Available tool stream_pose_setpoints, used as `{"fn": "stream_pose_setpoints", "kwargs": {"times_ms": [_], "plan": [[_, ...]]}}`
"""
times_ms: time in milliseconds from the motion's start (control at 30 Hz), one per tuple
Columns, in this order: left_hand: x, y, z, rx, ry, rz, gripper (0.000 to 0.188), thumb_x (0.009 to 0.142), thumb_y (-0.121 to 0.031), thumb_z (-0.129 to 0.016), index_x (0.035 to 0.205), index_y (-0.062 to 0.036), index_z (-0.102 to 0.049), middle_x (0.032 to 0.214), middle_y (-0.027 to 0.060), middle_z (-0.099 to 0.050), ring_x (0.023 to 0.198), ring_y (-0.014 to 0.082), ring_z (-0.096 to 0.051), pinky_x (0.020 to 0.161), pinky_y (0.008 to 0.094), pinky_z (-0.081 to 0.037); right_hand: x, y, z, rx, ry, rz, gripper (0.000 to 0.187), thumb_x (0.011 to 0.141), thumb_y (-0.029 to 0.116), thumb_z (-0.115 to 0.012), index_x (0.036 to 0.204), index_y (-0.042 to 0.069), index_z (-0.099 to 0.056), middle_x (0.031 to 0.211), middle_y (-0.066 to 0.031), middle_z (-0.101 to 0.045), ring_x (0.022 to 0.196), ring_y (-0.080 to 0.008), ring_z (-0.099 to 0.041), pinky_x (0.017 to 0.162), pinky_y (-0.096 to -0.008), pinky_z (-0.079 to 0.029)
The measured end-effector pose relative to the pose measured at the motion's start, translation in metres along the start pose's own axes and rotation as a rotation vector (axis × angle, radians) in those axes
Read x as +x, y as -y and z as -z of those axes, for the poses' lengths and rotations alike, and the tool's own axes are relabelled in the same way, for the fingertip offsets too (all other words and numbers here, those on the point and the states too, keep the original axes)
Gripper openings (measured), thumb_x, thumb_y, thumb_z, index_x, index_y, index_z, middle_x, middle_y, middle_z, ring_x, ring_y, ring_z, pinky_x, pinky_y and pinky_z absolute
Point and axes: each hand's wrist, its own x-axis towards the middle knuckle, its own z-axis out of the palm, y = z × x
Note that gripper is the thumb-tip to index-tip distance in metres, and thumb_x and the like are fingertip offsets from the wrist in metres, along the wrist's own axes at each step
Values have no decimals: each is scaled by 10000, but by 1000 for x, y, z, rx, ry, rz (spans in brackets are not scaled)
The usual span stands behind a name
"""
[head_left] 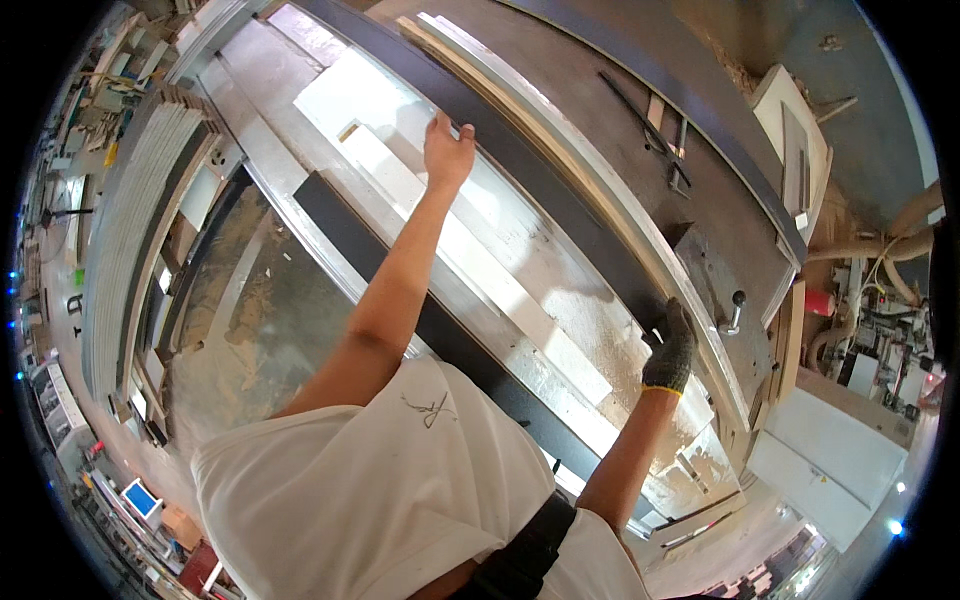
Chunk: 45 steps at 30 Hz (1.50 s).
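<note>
A long dark board (540, 180) lies slantwise across the machine table (560, 265), from the upper left toward the right. My bare left hand (449, 150) is closed at its near edge, thumb and fingers curled at the rim. Toward the board's right end, my right hand (672, 345) in a dark knit glove with a yellow cuff grips it, fingers over the top and thumb on the near side. The glove partly hides that end. A pale wood strip and a light metal rail (640, 230) run along the board's far side.
White strips (480, 270) lie on the table near me, beside a black strip (340, 215). Beyond the rail is a brown tabletop with a black bar (635, 115) and a knobbed lever (736, 312). Stacked panels (140, 240) stand left; a white cabinet (825, 460) stands right.
</note>
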Motion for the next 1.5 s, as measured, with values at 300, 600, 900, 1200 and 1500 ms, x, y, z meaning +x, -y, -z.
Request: {"fn": "stream_pose_setpoints", "kwargs": {"times_ms": [300, 600, 900, 1200, 1500], "plan": [[-13, -34, 35, -1242, 281, 759, 251, 1064, -297, -525, 1096, -58, -594, 1031, 75, -667, 907, 208, -655, 866, 383, -534, -69, -2, 28, 184, 69, 263, 545, 912, 181, -687, 1410, 23, -534, 1230, -123, -681, 1061, -228, -666, 897, -400, -530], [-137, -25, 112, -1344, 558, 922, 288, 1049, -405, -538, 1045, -127, -615, 992, 14, -664, 888, 173, -637, 810, 368, -521, -182, -47, 112, -37, 183, 203, 532, 814, 317, -789, 1182, -34, -633, 1000, -117, -662, 792, -219, -656, 612, -349, -565], [-130, -17, 141, -1515, 383, 858, 623, 940, -635, -597, 1206, -75, -660, 1099, 71, -718, 1022, 254, -673, 976, 431, -510, -290, -90, 267, -132, 24, 334, 344, 742, 115, -751, 1057, -4, -681, 965, -56, -662, 860, -173, -615, 763, -309, -508], [-260, -63, 147, -1496, 489, 971, 850, 874, -662, -674, 1470, -79, -509, 1494, 111, -527, 1317, 298, -527, 1129, 467, -391, -319, -201, 423, -717, -19, 228, 559, 788, 211, -822, 1244, -63, -648, 1203, -205, -691, 1089, -277, -651, 958, -397, -508], [-388, -126, 199, -1547, 615, 835, 681, 930, -578, -648, 1385, -75, -586, 1386, 107, -610, 1229, 295, -582, 1057, 437, -458, -313, -91, 183, -605, 433, 621, 490, 883, 267, -765, 1248, -32, -633, 1150, -110, -700, 1065, -220, -648, 950, -353, -507]]}}
